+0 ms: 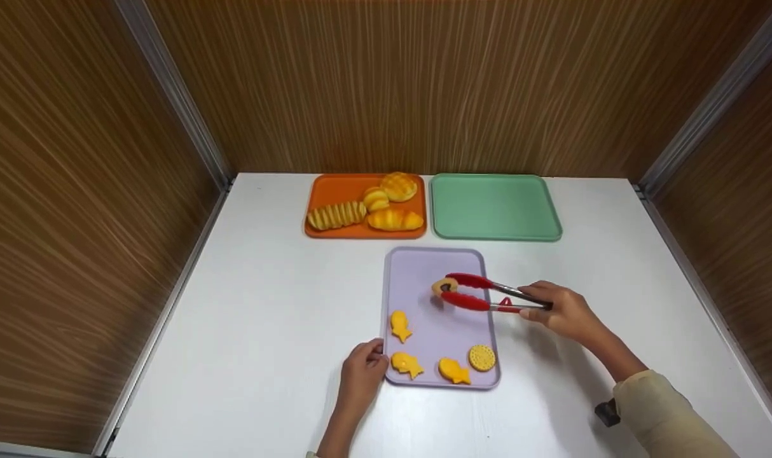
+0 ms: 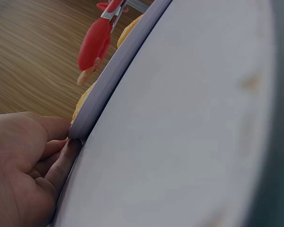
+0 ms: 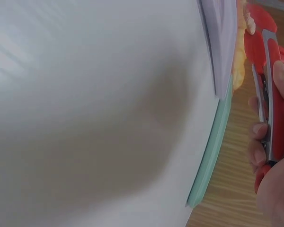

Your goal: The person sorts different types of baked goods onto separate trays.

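Note:
My right hand (image 1: 567, 312) grips red-tipped metal tongs (image 1: 467, 301) from the right. Between the tong tips is a small tan biscuit (image 1: 438, 287) with a dark centre, held above the lilac tray (image 1: 418, 267). At the tray's lower left edge my left hand (image 1: 362, 372) pinches the rim, the thumb above and a finger below in the left wrist view. Fish-shaped yellow biscuits (image 1: 406, 364) lie along the tray's left and near sides. A round yellow biscuit (image 1: 482, 358) sits in its near right corner. In the right wrist view, fingers wrap the tong handles (image 3: 276, 104).
Behind the lilac tray stands an orange tray (image 1: 341, 184) bearing several breads, among them a ridged loaf (image 1: 337, 215) and a croissant-like roll (image 1: 395, 221). A green tray (image 1: 495, 207) with nothing on it stands to its right. Wood-grain panels (image 1: 424, 83) enclose the white table (image 1: 265, 305).

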`<state>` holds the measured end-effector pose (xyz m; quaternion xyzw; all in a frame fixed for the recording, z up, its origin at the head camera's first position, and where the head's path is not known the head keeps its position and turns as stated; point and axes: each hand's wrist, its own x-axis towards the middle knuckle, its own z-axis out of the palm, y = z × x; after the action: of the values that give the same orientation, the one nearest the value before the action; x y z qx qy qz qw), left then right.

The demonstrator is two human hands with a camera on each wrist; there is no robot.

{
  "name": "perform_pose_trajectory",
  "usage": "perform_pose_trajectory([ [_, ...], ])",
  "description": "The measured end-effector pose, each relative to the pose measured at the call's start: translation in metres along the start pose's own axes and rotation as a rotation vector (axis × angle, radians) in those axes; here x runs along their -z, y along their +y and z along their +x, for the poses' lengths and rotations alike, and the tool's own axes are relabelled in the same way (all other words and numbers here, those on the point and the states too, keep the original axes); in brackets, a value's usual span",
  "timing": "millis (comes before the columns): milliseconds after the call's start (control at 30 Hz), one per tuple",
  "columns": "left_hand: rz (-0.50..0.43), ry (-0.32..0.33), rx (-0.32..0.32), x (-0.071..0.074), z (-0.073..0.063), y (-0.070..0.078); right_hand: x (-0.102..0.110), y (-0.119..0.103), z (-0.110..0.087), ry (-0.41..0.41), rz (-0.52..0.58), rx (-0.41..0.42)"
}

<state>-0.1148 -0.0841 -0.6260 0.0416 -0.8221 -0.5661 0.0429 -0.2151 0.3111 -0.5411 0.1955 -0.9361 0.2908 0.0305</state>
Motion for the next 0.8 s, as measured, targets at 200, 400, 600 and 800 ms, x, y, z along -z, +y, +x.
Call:
perform_pose_trajectory([
  [200, 0.014, 0.005, 0.003, -0.001, 0.0, 0.002, 0.01, 0.015, 0.005, 0.043, 0.003, -0.086],
  [400, 0.004, -0.003, 0.005, 0.0, 0.0, 0.001, 0.018, 0.032, 0.01, 0.085, -0.034, -0.164],
  [600, 0.0, -0.012, 0.02, 0.0, 0.001, 0.0, 0.025, 0.048, 0.015, 0.142, -0.045, -0.254],
  [800, -0.002, -0.021, 0.034, 0.0, 0.001, -0.001, 0.026, 0.062, 0.018, 0.189, -0.035, -0.373],
])
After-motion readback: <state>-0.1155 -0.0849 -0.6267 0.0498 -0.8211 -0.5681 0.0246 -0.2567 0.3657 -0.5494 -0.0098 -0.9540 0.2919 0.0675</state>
